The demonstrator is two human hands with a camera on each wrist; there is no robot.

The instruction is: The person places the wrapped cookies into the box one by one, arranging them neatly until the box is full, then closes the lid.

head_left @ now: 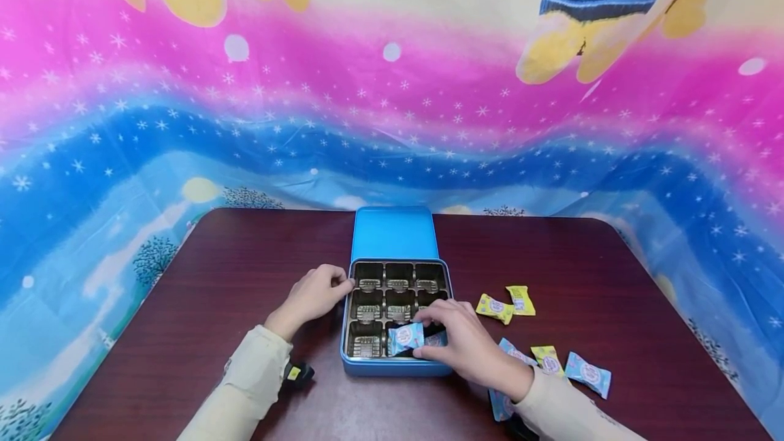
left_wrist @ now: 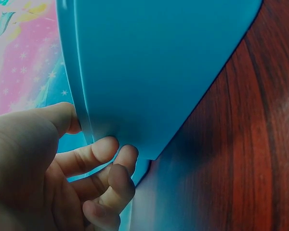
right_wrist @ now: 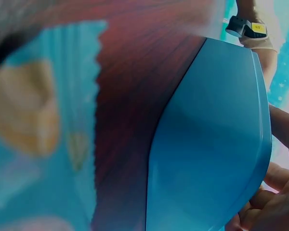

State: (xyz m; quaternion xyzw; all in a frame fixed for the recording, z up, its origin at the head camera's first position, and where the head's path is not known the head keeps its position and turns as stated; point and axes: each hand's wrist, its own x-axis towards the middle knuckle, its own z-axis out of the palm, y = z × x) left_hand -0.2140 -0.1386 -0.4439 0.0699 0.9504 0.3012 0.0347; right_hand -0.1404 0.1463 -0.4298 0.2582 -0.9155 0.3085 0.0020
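A blue tin (head_left: 397, 367) with its lid (head_left: 395, 233) folded back holds a dark, shiny divided tray. My left hand (head_left: 315, 293) holds the tin's left side near the far corner; in the left wrist view the thumb is at the rim and the curled fingers are against the outer wall. Over the tray's front row, my right hand (head_left: 461, 337) pinches the end of a blue wrapped candy (head_left: 405, 337) at the middle compartment. Another blue wrapped candy (head_left: 436, 339) lies in the front right compartment, partly behind the fingers.
Two yellow wrapped candies (head_left: 495, 308) lie right of the tin. Nearer, a yellow candy (head_left: 548, 361) sits between blue ones (head_left: 589, 374), and one more blue candy (head_left: 501, 405) is partly under the right wrist. A patterned cloth (head_left: 392, 121) hangs behind the brown table (head_left: 257, 250).
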